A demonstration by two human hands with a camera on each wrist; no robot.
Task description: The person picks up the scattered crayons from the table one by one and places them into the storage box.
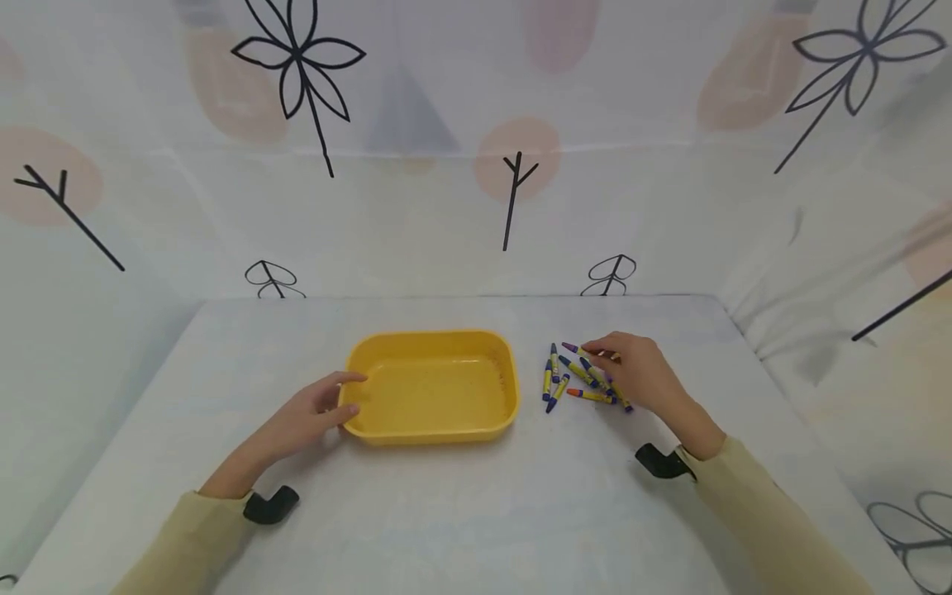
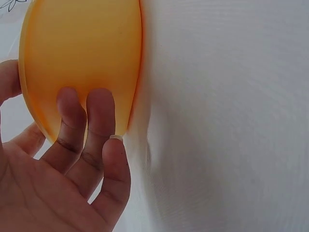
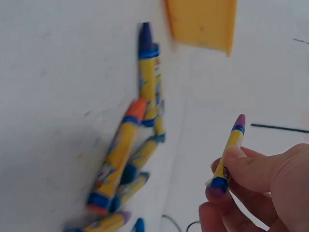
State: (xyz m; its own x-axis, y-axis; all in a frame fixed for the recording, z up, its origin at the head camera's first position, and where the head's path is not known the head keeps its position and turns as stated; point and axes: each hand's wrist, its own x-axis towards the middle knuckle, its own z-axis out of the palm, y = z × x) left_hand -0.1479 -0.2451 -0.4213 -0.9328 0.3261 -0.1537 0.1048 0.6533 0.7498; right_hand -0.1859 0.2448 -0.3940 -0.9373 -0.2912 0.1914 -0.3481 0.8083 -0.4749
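Observation:
At its left end, my left hand [image 1: 308,417] grips the yellow plastic tray [image 1: 431,437]. Thumb and forefinger reach over the rim, while in the left wrist view the other fingers [image 2: 100,113] bend against the outer wall. Between thumb and fingers, my right hand [image 1: 640,372] pinches a purple crayon [image 3: 236,137] with a yellow wrapper, its tip pointing away from the palm. Below that hand lies a loose group of crayons, among them an orange crayon [image 3: 118,157] and a dark blue crayon [image 3: 147,72]. Part of the group is hidden under the right hand in the head view.
The tray stands just left of the crayons on a white cloth-covered table [image 1: 476,512]. A patterned cloth backdrop [image 1: 416,223] rises behind the table's far edge and along both sides. Each wrist wears a black strap piece [image 1: 271,505] at the sleeve.

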